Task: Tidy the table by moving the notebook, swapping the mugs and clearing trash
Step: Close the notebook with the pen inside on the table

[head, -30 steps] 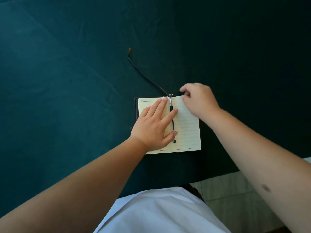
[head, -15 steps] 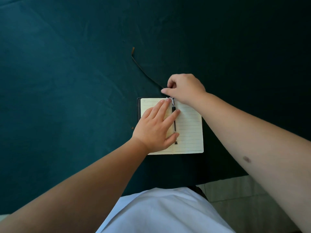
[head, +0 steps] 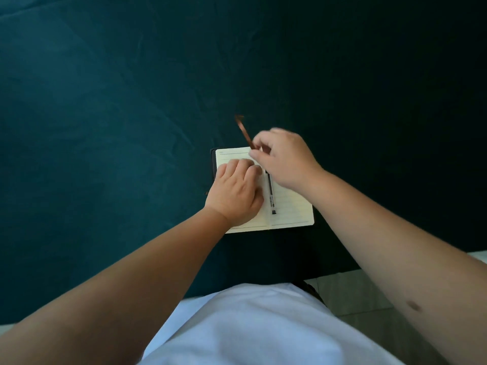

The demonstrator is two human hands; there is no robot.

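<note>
A small notebook (head: 292, 206) lies open on the dark teal tablecloth (head: 105, 127), lined pages up. A black pen (head: 271, 194) rests along its spine. My left hand (head: 235, 192) presses on the left page with fingers curled. My right hand (head: 286, 158) hovers over the notebook's top edge and pinches the brown ribbon bookmark (head: 243, 130), which stands up blurred above the cloth. No mugs or trash are in view.
The table's near edge runs across the lower right, with tiled floor (head: 350, 293) beyond it. My white shirt (head: 250, 325) fills the bottom of the view.
My right hand took hold of the ribbon bookmark and lifted it off the cloth toward the notebook. My left hand's fingers curled in on the left page.
</note>
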